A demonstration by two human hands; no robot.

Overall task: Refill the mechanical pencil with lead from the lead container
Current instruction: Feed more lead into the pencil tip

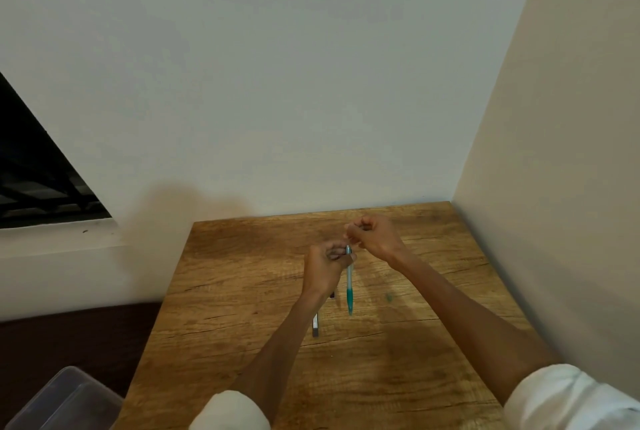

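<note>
Mechanical pencil (349,282) with teal grip, held upright above the middle of the wooden table (242,291), tip pointing down. Left hand (325,268) clamped around its upper end. Right hand (375,235) just beside the pencil top, fingers pinched together; what is between them too small to tell. Lead container (315,325) lying flat on the table, partly hidden under the left forearm; its label not readable. Table pushed into a corner of pale walls (311,83). Dark window (31,170) at left.
</note>
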